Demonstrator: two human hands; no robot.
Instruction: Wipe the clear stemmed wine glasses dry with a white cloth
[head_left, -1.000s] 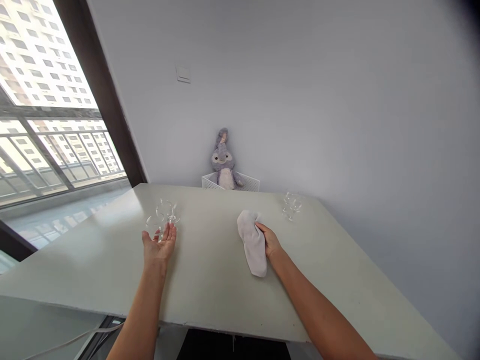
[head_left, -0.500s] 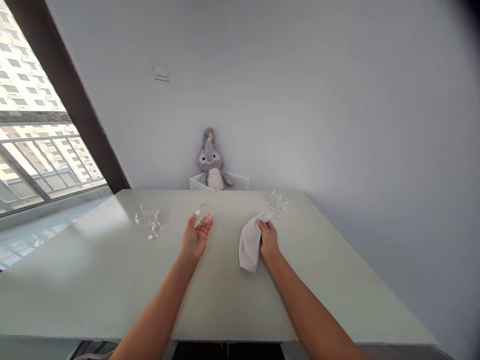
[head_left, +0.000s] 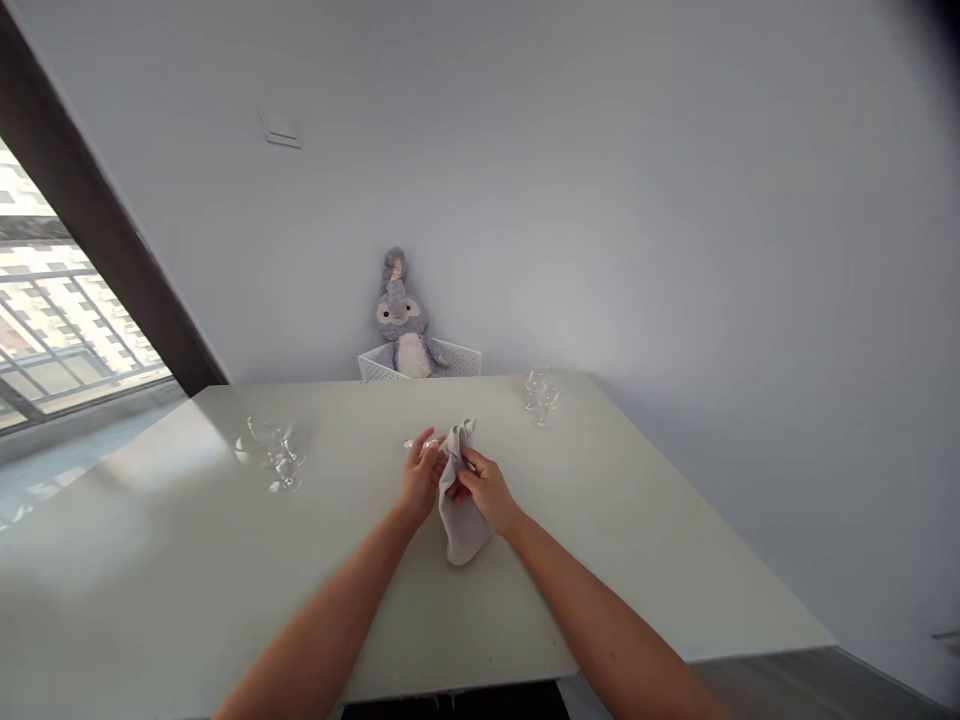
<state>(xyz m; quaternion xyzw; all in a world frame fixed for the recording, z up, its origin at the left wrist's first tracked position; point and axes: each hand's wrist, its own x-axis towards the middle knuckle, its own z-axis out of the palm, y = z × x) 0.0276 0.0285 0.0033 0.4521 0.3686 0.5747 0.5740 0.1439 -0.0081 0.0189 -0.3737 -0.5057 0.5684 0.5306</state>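
- Starting with the head view, and having only that one: see a clear stemmed glass [head_left: 433, 444] in front of the body, above the middle of the tabletop [head_left: 585, 560], between both hands.
- Held by the fingers of the left hand [head_left: 421, 482], in a narrow, closed grip; partly hidden by fingers and fabric, so cannot tell exactly where pressed.
- Bunched against the glass: a pale grey cloth [head_left: 466, 530], pinched between thumb and fingers of the right hand [head_left: 487, 492], with a loose end hanging toward the body.
- Judging the glass: likely light, stiff, smooth and fragile; likely to slip under dry fingertips and to chip or snap if squeezed or twisted hard at the stem.
- Best taken by the lower bowl or where bowl meets stem, with light, even pressure; best not levered by the foot or pinched at the rim.
- Judging the cloth: soft, limp, very light, safe to gather anywhere; best kept as padding between fingers and glass.
- Off to the left, find clear glassware [head_left: 281, 458] grouped closely; at the far right, more stemware [head_left: 541, 398], also fragile and hard to see against the pale surface.
- Behind the far edge, notice a plush rabbit [head_left: 412, 357] in a white perforated basket [head_left: 469, 362], well apart from both hands.
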